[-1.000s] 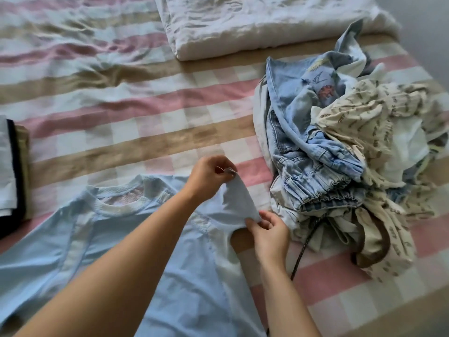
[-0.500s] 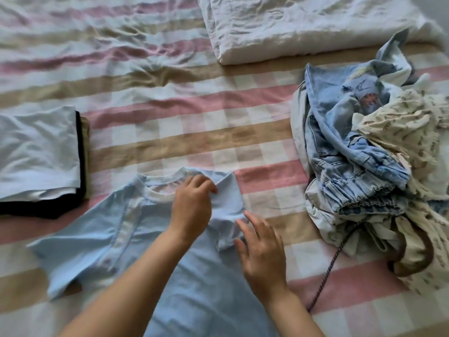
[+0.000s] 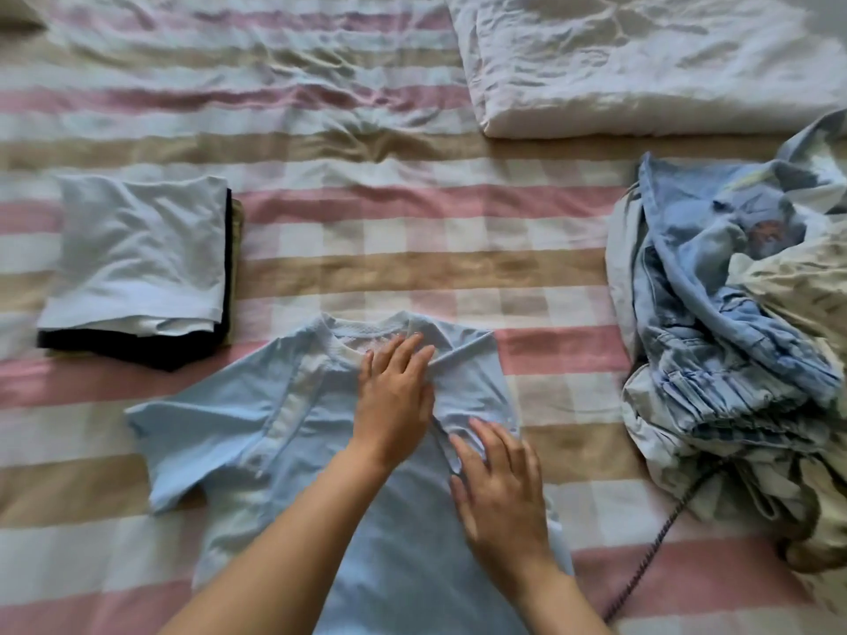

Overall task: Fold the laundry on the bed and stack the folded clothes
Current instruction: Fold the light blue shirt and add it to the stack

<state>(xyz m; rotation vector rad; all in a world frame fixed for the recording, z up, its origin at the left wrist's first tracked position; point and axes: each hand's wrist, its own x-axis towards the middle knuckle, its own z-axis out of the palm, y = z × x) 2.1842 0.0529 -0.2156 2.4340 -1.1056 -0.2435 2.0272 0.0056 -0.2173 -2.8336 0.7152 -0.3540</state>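
Light blue T-shirt (image 3: 293, 419): lies flat on the bed (image 3: 412, 268), neckline toward 12 o'clock, in the lower middle of the head view. The sleeve on the 9 o'clock side is spread out on the sheet. The sleeve on the 3 o'clock side is turned inward over the chest (its fold edge runs along the shirt's 3 o'clock side).

Left hand (image 3: 394, 401): palm down on the shirt just below the collar, fingers straight and close together, pointing to 12 o'clock. It presses the cloth and grips nothing.

Right hand (image 3: 504, 492): palm down at 4 o'clock of the left hand, close beside it, fingers straight and slightly spread over the turned-in sleeve. It presses the cloth and grips nothing.

Folded stack (image 3: 137, 268): at 10 o'clock of the shirt, apart from it. A pale garment lies on top, a black one under it, and a tan edge shows at the bottom.

Unfolded pile (image 3: 733, 336): at 3 o'clock of the shirt, well apart. It holds denim and pale printed cloth in a heap. A dark cord (image 3: 655, 543) trails from it toward 7 o'clock.

White folded bedding (image 3: 641, 61): at 1 o'clock, at the far edge of the view.
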